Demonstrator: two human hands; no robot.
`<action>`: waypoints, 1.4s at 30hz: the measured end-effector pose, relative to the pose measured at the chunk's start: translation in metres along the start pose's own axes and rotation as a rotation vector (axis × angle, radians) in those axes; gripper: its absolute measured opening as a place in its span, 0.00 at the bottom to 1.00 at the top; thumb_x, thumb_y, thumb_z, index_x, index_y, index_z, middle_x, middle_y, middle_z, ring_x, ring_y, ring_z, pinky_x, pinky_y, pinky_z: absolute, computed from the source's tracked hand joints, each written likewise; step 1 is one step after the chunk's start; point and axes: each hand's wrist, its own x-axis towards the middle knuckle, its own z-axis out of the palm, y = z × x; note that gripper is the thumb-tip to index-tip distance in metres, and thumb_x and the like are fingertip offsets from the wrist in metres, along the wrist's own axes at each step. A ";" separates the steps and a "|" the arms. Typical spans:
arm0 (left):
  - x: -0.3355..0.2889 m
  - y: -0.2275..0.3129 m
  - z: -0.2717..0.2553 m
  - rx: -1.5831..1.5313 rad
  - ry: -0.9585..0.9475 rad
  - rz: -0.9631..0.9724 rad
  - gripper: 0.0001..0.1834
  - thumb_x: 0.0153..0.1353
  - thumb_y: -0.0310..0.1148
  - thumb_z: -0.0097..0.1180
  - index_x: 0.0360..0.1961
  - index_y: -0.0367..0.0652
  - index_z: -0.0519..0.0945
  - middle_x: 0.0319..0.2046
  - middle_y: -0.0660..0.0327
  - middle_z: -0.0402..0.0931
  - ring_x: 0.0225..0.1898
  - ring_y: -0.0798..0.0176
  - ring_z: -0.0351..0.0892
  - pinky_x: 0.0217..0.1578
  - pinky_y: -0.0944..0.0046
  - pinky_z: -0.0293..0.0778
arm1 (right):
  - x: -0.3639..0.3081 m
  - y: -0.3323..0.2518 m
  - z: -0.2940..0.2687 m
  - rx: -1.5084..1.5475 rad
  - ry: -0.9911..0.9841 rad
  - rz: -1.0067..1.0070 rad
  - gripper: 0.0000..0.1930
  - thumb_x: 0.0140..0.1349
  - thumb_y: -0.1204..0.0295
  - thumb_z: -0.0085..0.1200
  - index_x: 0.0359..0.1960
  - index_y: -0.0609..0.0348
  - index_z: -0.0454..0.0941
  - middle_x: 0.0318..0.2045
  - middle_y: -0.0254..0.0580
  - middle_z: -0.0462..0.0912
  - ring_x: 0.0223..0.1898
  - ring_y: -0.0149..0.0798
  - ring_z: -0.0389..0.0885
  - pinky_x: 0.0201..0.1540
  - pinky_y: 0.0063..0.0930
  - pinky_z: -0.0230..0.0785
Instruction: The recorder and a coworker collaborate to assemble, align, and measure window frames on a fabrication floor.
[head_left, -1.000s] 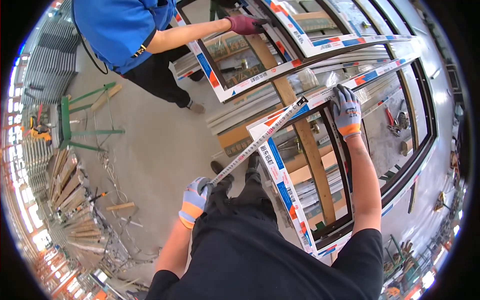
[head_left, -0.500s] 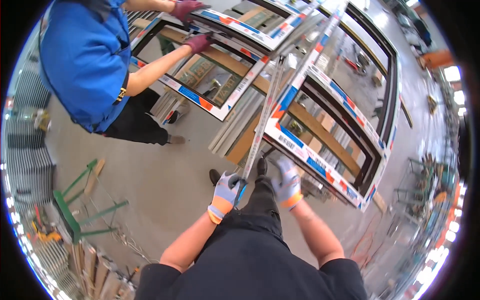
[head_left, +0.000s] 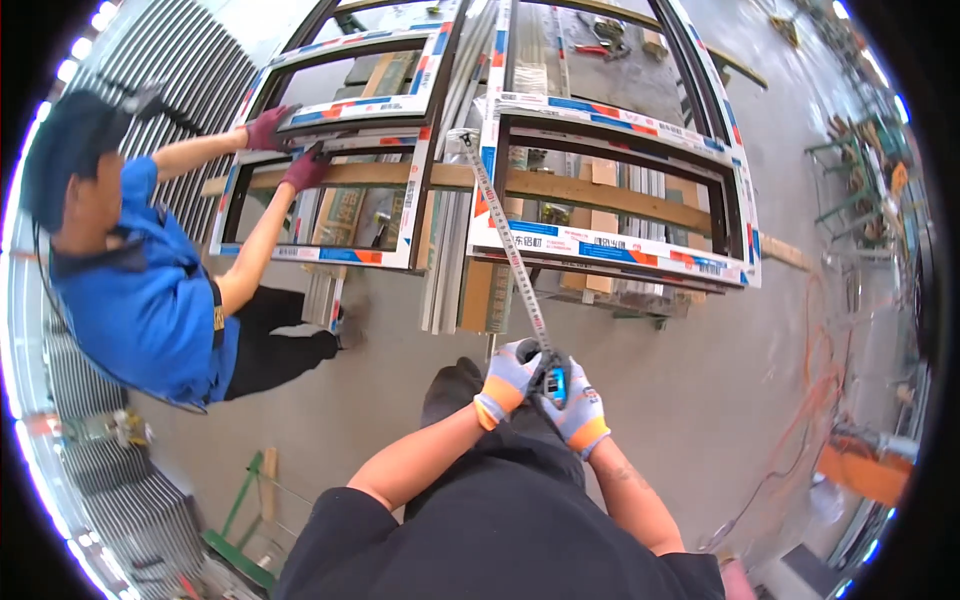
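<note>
A tape measure with a blue and black case (head_left: pixel 556 384) is held close to my waist in both gloved hands. My right hand (head_left: pixel 580 408) wraps round the case. My left hand (head_left: pixel 510 378) is closed at the case's left side, where the blade comes out; its fingertips are partly hidden. The pale blade (head_left: pixel 515 262) stretches away from me, its far end beside the left side of the right-hand dark window frame (head_left: pixel 600 246), which carries white, blue and orange protective film. Another similar frame (head_left: pixel 330 254) lies to the left.
At the left, a co-worker in a blue shirt (head_left: pixel 150 300) has maroon gloves (head_left: pixel 300 170) on the left frame. A wooden beam (head_left: pixel 590 197) runs beneath the frames, above stacked metal profiles (head_left: pixel 445 270). A green stand (head_left: pixel 240 530) is at lower left; orange cords (head_left: pixel 800 430) cross the floor at right.
My right hand, earlier apart from the tape measure and blurred, now grips its case beside my left hand. The view has turned, and the co-worker's gloves have shifted on the left frame.
</note>
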 end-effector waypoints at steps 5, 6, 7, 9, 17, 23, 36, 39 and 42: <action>0.048 0.055 -0.016 -0.041 -0.117 -0.039 0.11 0.65 0.34 0.61 0.34 0.35 0.82 0.23 0.66 0.75 0.24 0.77 0.71 0.24 0.71 0.67 | -0.022 -0.007 0.008 0.023 0.179 0.171 0.31 0.54 0.71 0.62 0.61 0.61 0.68 0.46 0.52 0.81 0.46 0.51 0.83 0.50 0.36 0.74; 0.062 0.055 -0.027 0.047 -0.186 0.002 0.11 0.64 0.34 0.62 0.34 0.35 0.82 0.23 0.61 0.78 0.25 0.70 0.76 0.27 0.66 0.70 | -0.021 -0.020 0.008 0.067 0.214 0.226 0.27 0.55 0.71 0.61 0.58 0.62 0.71 0.46 0.53 0.81 0.46 0.51 0.83 0.49 0.37 0.74; 0.075 0.056 -0.039 0.266 -0.194 0.209 0.09 0.63 0.33 0.61 0.36 0.36 0.82 0.25 0.57 0.79 0.28 0.63 0.79 0.30 0.63 0.73 | -0.020 -0.023 0.016 0.045 0.291 0.205 0.26 0.56 0.71 0.59 0.58 0.62 0.71 0.46 0.53 0.80 0.45 0.53 0.82 0.49 0.37 0.74; 0.103 0.067 -0.066 0.493 -0.249 0.412 0.08 0.63 0.32 0.60 0.38 0.37 0.82 0.28 0.54 0.81 0.30 0.56 0.81 0.32 0.60 0.75 | -0.015 -0.041 0.036 0.047 0.384 0.222 0.24 0.57 0.71 0.58 0.57 0.62 0.72 0.45 0.54 0.80 0.44 0.54 0.82 0.49 0.38 0.74; 0.239 0.141 -0.146 0.998 -0.589 0.982 0.19 0.50 0.28 0.60 0.46 0.45 0.81 0.47 0.56 0.76 0.48 0.51 0.77 0.47 0.54 0.76 | 0.021 -0.111 0.097 -0.049 0.581 0.574 0.26 0.47 0.71 0.61 0.51 0.61 0.73 0.42 0.53 0.77 0.40 0.60 0.78 0.42 0.44 0.74; 0.361 0.150 -0.139 1.086 -0.796 1.338 0.20 0.46 0.26 0.56 0.43 0.48 0.82 0.49 0.59 0.78 0.59 0.51 0.71 0.65 0.44 0.61 | 0.047 -0.146 0.115 -0.084 0.599 0.617 0.29 0.45 0.71 0.63 0.53 0.59 0.73 0.47 0.55 0.77 0.43 0.59 0.78 0.45 0.43 0.74; 0.421 0.133 -0.135 0.937 -0.955 1.387 0.12 0.45 0.23 0.53 0.33 0.47 0.82 0.35 0.57 0.77 0.46 0.46 0.74 0.61 0.46 0.65 | 0.072 -0.154 0.132 -0.164 0.697 0.653 0.28 0.45 0.71 0.64 0.53 0.59 0.76 0.46 0.53 0.78 0.43 0.57 0.79 0.45 0.43 0.75; 0.423 0.128 -0.134 0.904 -0.938 1.427 0.14 0.43 0.21 0.52 0.32 0.47 0.82 0.34 0.57 0.77 0.44 0.47 0.75 0.60 0.46 0.67 | 0.070 -0.153 0.135 -0.151 0.668 0.650 0.31 0.43 0.73 0.62 0.55 0.59 0.75 0.47 0.54 0.77 0.44 0.58 0.78 0.48 0.44 0.74; 0.424 0.127 -0.135 0.895 -0.936 1.432 0.14 0.43 0.21 0.52 0.32 0.46 0.82 0.34 0.57 0.77 0.44 0.47 0.75 0.60 0.45 0.67 | 0.073 -0.150 0.137 -0.154 0.695 0.652 0.31 0.42 0.74 0.62 0.55 0.59 0.75 0.47 0.54 0.77 0.44 0.58 0.78 0.48 0.44 0.74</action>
